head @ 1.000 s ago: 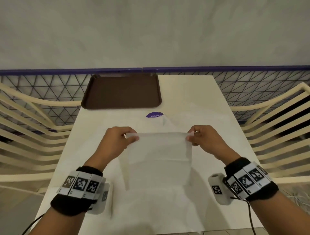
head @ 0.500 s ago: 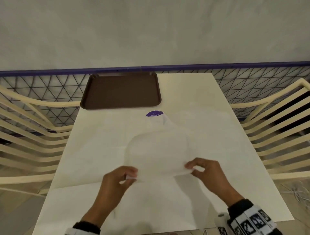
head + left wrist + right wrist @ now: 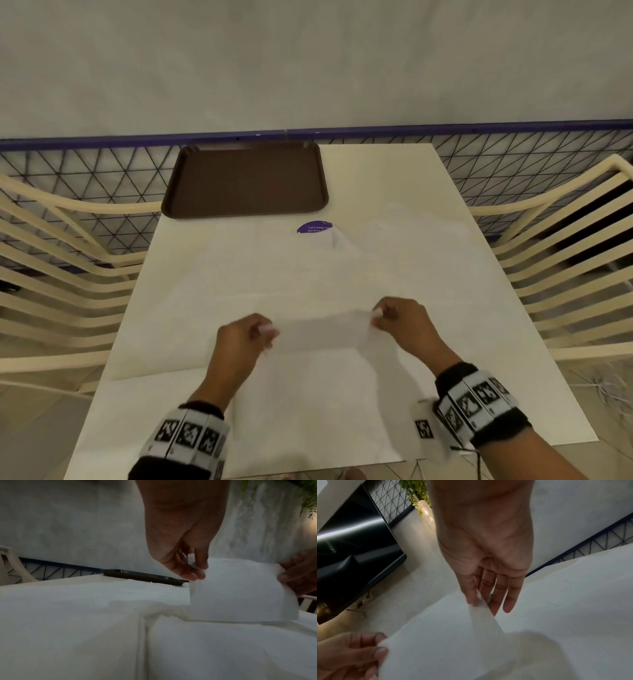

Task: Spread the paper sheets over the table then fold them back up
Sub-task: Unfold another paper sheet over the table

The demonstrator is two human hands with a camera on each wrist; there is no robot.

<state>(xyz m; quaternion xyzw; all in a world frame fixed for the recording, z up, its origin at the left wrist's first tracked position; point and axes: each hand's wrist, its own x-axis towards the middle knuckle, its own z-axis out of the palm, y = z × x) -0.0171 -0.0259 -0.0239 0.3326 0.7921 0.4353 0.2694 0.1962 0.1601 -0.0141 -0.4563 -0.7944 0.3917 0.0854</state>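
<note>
Over the near half of the cream table (image 3: 394,178), both hands hold up one small white paper sheet (image 3: 322,334) by its two upper corners. The left hand (image 3: 239,346) pinches its corner between thumb and curled fingers; the left wrist view shows the fingertips (image 3: 192,574) closed on the sheet's edge. The right hand (image 3: 404,323) pinches the opposite corner between thumb and forefinger, and in the right wrist view the other fingers (image 3: 510,597) hang fairly straight behind the paper. The sheet hangs between the hands, its lower edge touching or just above the larger white sheets (image 3: 274,274) that lie spread flat over most of the tabletop, with creases running across them. At the far left corner of the table sits a brown tray (image 3: 245,180), apart from the papers. Just beyond the spread sheets a purple round sticker (image 3: 313,226) shows, partly covered by a raised paper corner. Cream slatted chairs (image 3: 51,274) stand at both sides
</note>
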